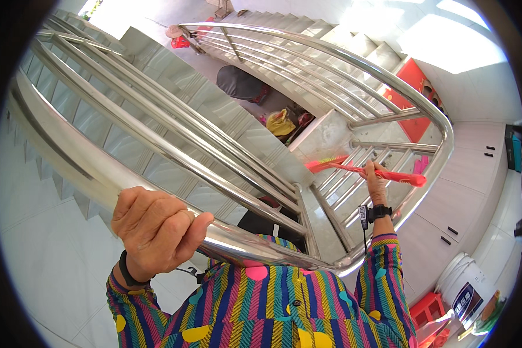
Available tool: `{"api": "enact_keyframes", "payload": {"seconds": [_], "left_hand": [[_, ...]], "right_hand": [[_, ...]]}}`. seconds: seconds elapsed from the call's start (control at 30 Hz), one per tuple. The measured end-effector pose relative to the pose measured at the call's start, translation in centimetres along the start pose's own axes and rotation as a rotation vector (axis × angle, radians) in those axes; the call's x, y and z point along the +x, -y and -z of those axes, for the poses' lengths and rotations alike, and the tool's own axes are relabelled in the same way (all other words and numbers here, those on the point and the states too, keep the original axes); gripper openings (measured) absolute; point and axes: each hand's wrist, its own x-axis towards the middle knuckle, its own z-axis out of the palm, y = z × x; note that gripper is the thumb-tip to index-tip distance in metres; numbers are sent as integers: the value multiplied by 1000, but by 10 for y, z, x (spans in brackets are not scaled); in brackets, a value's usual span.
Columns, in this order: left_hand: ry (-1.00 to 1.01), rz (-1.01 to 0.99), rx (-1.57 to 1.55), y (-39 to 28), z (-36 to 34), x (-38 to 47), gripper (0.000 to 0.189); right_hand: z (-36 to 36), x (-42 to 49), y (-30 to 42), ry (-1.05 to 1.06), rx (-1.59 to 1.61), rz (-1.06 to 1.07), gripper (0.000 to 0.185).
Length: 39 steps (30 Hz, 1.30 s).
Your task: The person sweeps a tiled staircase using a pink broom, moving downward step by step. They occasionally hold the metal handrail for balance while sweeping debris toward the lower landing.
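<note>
My left hand is wrapped over the thick steel handrail of the stair railing at the lower left. At the right, my right hand grips the red handle of a brush, reaching past the rail bars. The brush's long head, with yellowish bristles, lies by the corner of the landing, beyond the thinner bars. Dark bits of debris show on the landing floor under the bars. Both wrists wear black bands, and a small device with a cable hangs at the right one.
Steel railings run along both stair flights. A red sheet or box and a pink item lie on the landing. Below are a black-covered object and a yellow bag. Cabinets, a white bucket and a red basket stand right.
</note>
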Motion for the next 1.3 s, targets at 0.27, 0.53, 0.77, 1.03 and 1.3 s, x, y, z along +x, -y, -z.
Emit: {"api": "enact_keyframes", "payload": {"seconds": [0.27,0.53,0.77,1.03,1.3], "left_hand": [[-39,-11,52,1,-1,2,28],[-58,22,51,2,-2,3,28],[-60,44,39,1,-1,3,28],[-102,31,31,1,-2,0,28],[-112,12,29,0,-2,-1,28]], "right_hand": [[-74,1,34,112,78,137,34],[-43,-14,6,207,-217,125,36],[-31,-30,72,188,-3,89,34],[-34,-98,190,230,-49,212,37],[-57,-92,124,228,127,153,36]]}}
